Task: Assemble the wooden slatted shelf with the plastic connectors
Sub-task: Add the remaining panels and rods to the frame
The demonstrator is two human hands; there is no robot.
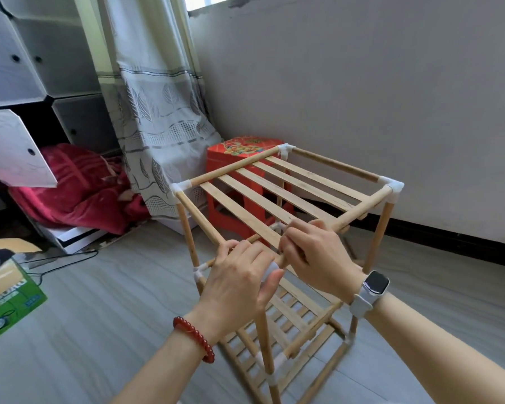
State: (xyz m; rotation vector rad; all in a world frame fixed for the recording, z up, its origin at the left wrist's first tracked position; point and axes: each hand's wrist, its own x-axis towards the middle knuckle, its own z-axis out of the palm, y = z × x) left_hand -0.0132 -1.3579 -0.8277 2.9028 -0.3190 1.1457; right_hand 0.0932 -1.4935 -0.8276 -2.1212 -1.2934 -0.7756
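The wooden slatted shelf (277,199) stands on the floor at centre frame, its top tier reaching toward the upper right, and both hands meet at its near corner. The left hand (239,275) curls round a white plastic connector (270,269) there; the right hand (318,252), just beside it, pinches the end of a wooden rod (359,212) whose long axis runs up and right to the far connector (394,189). The coming join likely turns on that axis — rod end and socket look almost touching, so the rod must line up with the socket. There is open floor at lower left; the wall and a red stool (239,170) crowd the far side.
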